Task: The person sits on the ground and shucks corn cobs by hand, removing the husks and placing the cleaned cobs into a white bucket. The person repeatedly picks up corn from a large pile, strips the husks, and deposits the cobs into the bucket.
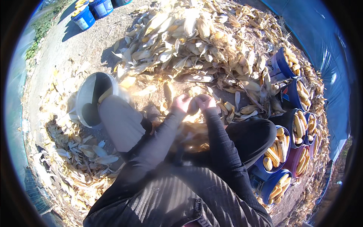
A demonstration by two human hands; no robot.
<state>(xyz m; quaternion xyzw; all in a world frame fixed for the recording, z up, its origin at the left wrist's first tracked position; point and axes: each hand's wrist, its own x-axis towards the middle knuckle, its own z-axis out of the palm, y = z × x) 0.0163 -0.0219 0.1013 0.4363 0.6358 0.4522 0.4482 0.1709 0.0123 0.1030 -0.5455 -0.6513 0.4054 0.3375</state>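
Note:
My left hand [182, 102] and my right hand [204, 102] meet in front of me, between my bent legs. Their fingers are curled on an ear of corn in its pale husk [195, 91]; glare and the hands hide much of it. Just past them rises a big heap of unhusked corn ears [181, 42] with dry husks. Loose husks [227, 110] lie on the ground around both hands. By my left knee stands a whitish plastic bucket [82, 99], tilted in view, with a husked corn ear [105, 95] inside, partly hidden by the knee.
Close on my right, several buckets hold husked yellow ears: a blue bucket [265, 185], a pink bucket [290, 163] and a dark bucket [286, 95] among them. More blue buckets [83, 21] stand far left. Discarded husks [82, 176] cover the ground at left. Blue plastic sheeting [323, 37] borders the right.

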